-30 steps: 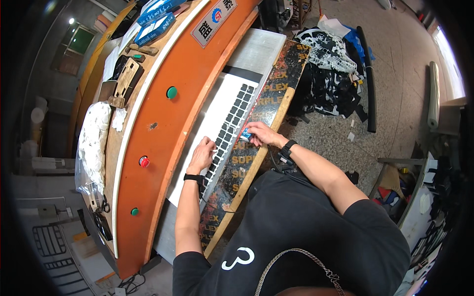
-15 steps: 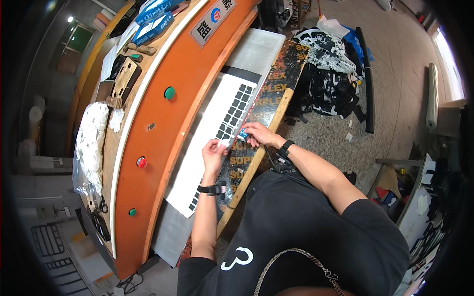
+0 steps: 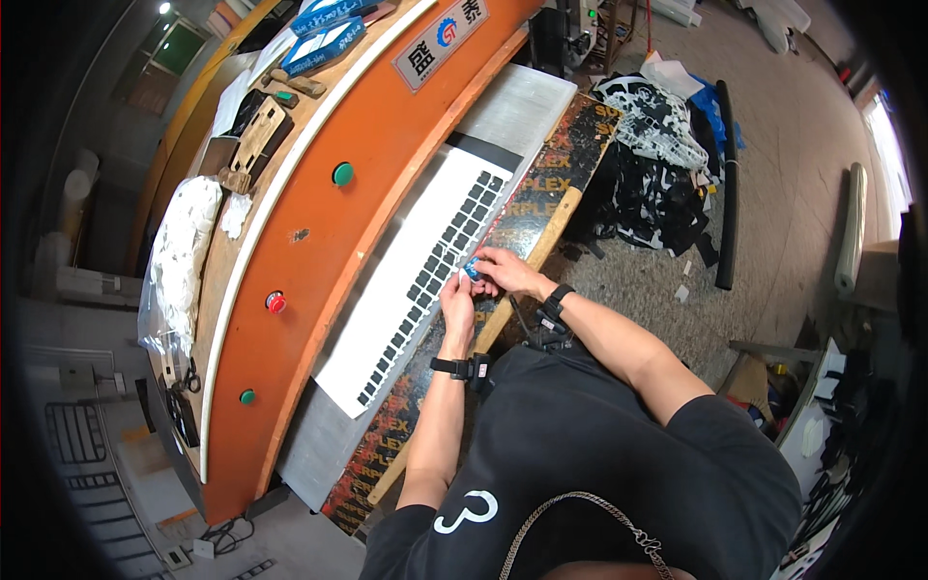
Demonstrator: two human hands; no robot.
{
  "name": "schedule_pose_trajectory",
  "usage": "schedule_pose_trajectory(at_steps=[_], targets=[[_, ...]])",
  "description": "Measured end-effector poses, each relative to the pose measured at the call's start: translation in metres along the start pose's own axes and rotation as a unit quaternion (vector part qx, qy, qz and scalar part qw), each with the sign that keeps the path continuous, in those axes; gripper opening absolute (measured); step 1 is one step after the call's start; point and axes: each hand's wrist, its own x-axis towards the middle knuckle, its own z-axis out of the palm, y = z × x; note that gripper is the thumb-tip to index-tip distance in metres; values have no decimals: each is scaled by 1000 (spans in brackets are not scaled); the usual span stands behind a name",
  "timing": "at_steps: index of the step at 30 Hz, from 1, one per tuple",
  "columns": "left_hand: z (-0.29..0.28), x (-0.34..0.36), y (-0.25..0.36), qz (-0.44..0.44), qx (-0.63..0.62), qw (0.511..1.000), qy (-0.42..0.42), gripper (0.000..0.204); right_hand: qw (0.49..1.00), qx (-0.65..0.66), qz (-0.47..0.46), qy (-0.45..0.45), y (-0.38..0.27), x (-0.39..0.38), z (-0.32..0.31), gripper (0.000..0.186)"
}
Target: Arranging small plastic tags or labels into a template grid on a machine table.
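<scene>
My right hand has its fingers closed round a small blue object, whose kind I cannot make out. Against it, my left hand is pinched with its fingertips; whatever lies between them is too small to see. Both hands are over the near edge of a metal bed. On that bed lies a white sheet with a row of black rectangular pieces along its near edge. A black strip runs across the sheet's far end.
An orange machine beam with green and red buttons rises behind the sheet. A printed board edged with wood lies in front of me. Black and white scraps and a long black tube are on the floor at the right.
My left hand has moved right, off the sheet's edge, and met my right hand at the blue object. More of the black row now shows. The view has shifted slightly.
</scene>
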Motion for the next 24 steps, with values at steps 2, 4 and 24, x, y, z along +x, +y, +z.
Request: schedule_pose_trajectory(at_steps=[2, 4, 24], targets=[[13, 0, 1, -36, -116, 993, -1, 32, 1000, -14, -1, 3, 3, -1, -7, 28], [29, -2, 9, -42, -99, 994, 24, 31, 1000, -11, 7, -2, 9, -1, -14, 28], [10, -1, -7, -67, -345, 932, 88, 26, 974, 175, 59, -133, 14, 20, -31, 35]])
